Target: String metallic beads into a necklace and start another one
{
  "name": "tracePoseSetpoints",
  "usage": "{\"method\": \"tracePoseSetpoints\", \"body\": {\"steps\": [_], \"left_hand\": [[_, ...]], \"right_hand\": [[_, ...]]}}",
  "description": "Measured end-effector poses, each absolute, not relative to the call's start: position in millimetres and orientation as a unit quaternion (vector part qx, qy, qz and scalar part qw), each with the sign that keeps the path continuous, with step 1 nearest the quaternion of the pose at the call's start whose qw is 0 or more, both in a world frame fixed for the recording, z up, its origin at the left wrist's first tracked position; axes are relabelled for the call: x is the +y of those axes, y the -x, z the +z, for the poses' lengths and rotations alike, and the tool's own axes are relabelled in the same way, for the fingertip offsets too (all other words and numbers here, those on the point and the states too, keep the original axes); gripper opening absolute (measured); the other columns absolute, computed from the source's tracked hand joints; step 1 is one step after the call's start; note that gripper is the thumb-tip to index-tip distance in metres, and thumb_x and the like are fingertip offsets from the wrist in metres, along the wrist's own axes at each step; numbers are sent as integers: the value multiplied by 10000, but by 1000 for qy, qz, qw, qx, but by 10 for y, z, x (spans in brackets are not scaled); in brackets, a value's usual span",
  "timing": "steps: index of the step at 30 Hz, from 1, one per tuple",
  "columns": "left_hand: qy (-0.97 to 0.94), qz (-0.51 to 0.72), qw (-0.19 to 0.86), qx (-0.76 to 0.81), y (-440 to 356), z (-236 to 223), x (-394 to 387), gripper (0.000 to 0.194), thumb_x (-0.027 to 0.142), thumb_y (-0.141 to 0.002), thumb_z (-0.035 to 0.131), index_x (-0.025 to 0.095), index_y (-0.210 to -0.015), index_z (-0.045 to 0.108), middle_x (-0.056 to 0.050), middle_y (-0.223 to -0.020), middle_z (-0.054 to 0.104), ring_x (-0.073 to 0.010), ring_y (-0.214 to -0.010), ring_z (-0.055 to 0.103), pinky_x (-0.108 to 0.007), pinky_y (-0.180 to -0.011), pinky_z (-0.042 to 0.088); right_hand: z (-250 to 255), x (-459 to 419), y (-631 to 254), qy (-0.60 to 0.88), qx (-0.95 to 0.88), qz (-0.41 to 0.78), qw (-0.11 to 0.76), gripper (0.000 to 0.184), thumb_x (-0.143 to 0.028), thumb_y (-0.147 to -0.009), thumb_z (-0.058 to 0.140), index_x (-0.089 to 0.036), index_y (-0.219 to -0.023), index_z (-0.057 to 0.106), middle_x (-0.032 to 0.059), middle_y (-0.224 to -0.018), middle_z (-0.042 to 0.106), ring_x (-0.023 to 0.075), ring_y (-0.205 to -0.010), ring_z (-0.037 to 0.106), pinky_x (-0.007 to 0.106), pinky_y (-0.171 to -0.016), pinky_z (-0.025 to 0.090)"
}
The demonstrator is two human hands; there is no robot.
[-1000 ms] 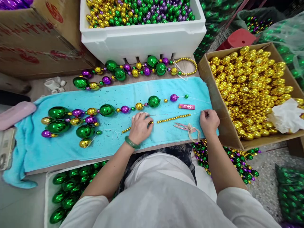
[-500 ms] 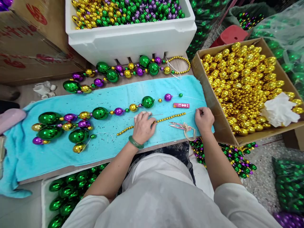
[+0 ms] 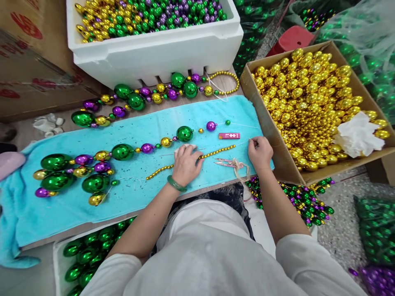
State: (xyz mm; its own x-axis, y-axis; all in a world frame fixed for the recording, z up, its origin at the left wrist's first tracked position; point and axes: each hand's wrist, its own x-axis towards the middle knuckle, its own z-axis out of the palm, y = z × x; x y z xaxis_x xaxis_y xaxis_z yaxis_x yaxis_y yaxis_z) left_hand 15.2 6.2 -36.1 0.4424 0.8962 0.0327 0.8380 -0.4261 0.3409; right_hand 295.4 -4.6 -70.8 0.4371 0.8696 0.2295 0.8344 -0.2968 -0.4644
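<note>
A strand of small gold beads [image 3: 219, 151] lies across the turquoise towel [image 3: 166, 189]. My left hand [image 3: 187, 164], with a green bangle on the wrist, rests over its middle, fingers curled and thumb against the beads. A thin needle-like line pokes out by those fingertips. My right hand [image 3: 261, 151] pinches the white thread [image 3: 241, 143] leading from the strand's right end. Between the hands are small scissors [image 3: 226, 163] with a pale cord on the handles, and a pink packet [image 3: 229, 136]. Behind them stretches a row of green, purple and gold beads [image 3: 122, 152].
A white foam box [image 3: 157, 53] of mixed beads stands at the back, with a finished-looking bead garland [image 3: 135, 101] before it. To the right is a cardboard box [image 3: 286, 174] of gold beads. A foam tray of green beads [image 3: 86, 255] sits below the front edge.
The view has shifted slightly, so most things appear further left. Both hands keep nearly the same hold on strand and thread.
</note>
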Motion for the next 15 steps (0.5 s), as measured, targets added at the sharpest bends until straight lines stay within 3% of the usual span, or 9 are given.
{"method": "tracePoseSetpoints", "body": {"steps": [5, 12, 15], "left_hand": [[-832, 91, 124, 534, -16, -318, 21, 189, 297, -880, 535, 233, -946, 700, -109, -1188, 614, -327, -1159, 468, -522, -965, 374], [-837, 97, 122, 525, -66, -320, 37, 285, 386, -874, 564, 225, -1083, 673, -113, -1203, 606, -328, -1158, 468, -506, -974, 375], [-844, 108, 131, 508, -260, -336, 96, 271, 399, -886, 552, 232, -1055, 681, -110, -1197, 607, -320, -1159, 472, -499, -970, 373]], "right_hand": [[-718, -53, -2965, 802, -534, 34, 266, 168, -309, -851, 490, -208, -726, 539, 46, -740, 577, 196, -722, 516, 294, -608, 308], [-707, -54, -2958, 803, -532, 46, 266, 159, -304, -854, 496, -206, -735, 537, 49, -752, 571, 194, -720, 509, 294, -607, 300], [-690, -56, -2946, 804, -529, 51, 266, 166, -302, -858, 493, -207, -729, 535, 47, -751, 568, 192, -715, 507, 294, -608, 301]]}}
